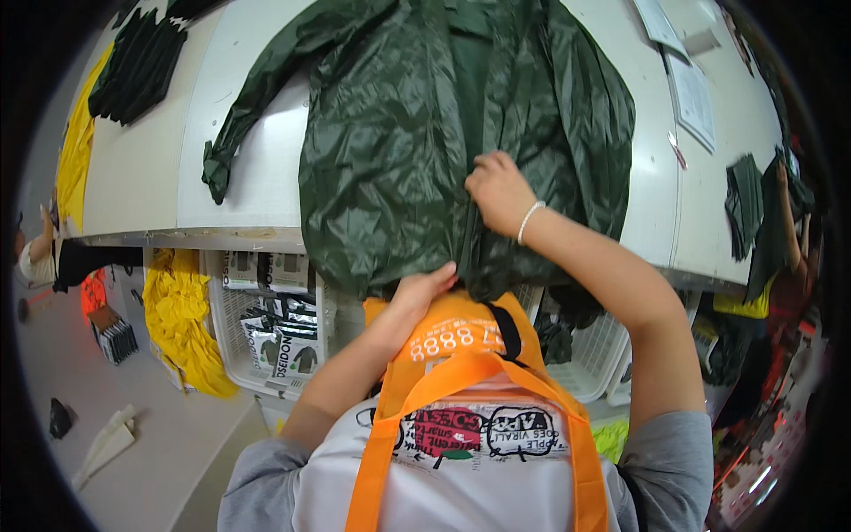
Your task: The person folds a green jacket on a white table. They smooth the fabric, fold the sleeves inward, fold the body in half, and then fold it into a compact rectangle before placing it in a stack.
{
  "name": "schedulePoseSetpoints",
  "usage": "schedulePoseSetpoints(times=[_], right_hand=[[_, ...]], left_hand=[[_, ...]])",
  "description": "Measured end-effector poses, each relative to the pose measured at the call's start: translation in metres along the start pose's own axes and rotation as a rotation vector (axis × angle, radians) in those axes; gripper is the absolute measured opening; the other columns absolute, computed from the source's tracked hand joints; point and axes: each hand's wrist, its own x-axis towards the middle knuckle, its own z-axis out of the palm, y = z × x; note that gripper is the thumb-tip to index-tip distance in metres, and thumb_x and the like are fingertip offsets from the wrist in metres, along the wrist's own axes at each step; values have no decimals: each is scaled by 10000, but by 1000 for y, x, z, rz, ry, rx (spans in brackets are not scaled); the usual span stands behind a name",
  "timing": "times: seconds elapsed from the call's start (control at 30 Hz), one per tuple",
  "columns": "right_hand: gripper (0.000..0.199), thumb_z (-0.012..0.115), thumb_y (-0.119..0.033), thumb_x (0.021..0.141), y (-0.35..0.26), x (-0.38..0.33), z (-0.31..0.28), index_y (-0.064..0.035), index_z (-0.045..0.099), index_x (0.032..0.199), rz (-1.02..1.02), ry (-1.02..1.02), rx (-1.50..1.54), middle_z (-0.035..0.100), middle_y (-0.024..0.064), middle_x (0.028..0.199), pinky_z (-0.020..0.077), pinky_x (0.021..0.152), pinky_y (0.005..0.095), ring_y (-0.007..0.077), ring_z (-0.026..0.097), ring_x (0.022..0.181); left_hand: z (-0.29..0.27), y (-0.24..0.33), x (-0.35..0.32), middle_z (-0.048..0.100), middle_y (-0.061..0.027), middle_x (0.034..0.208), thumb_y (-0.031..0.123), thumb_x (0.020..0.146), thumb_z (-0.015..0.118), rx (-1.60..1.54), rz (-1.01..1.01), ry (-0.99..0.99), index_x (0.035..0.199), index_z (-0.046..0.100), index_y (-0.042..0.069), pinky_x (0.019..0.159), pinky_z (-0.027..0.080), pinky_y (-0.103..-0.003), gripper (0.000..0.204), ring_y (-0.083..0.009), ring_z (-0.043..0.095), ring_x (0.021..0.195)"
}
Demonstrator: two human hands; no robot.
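On the table [257, 164], the green jacket [381, 168] lies spread with its front opening toward the worker, its collar end at the far side and its hem hanging over the near edge. One sleeve [253, 97] extends to the left, clear of the body. The right hand [503, 199] is at the front opening, partway up from the hem; its fingers are curled and appear to pinch the front edge. The left hand [423, 293] is at the hem, near the lower end of the opening and just above the apron [443, 317]. Its thumb lies against the cloth; the other fingers are hidden, so whether they close on the hem cannot be told. The step in hand appears to be aligning the two front edges from the hem upward; the opening remains apart toward the collar. The next move calls for a steady hold at the hem while the right hand guides its edge level with the opposite one, keeping loose folds out of the line.
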Motion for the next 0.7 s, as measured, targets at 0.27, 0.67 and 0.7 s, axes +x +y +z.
schedulePoseSetpoints(times=[0.27, 0.67, 0.7], right_hand=[[174, 520, -109, 810, 200, 153, -17, -111, 636, 939, 278, 190, -431, 613, 40, 976, 389, 858, 376, 217, 543, 1005], [144, 626, -199, 824, 287, 234, -5, -118, 630, 943, 339, 592, -95, 557, 52, 1023, 449, 768, 370, 231, 547, 981], [191, 665, -185, 805, 280, 227, -8, -107, 615, 971, 378, 636, 107, 566, 78, 1076, 459, 815, 392, 256, 549, 1019]], left_hand=[[10, -33, -26, 595, -147, 1155, 160, 811, 724, 97, -42, 152, 1171, 538, -88, 874, 482, -352, 475, -235, 582, 1005], [-35, -84, 38, 594, -243, 1162, 641, 823, 508, 1166, -339, -8, 1157, 592, -32, 933, 415, -375, 756, -369, 541, 1123], [-28, -68, 29, 600, -233, 1158, 667, 820, 484, 1154, -323, -45, 1165, 593, -21, 933, 415, -380, 777, -369, 542, 1122]])
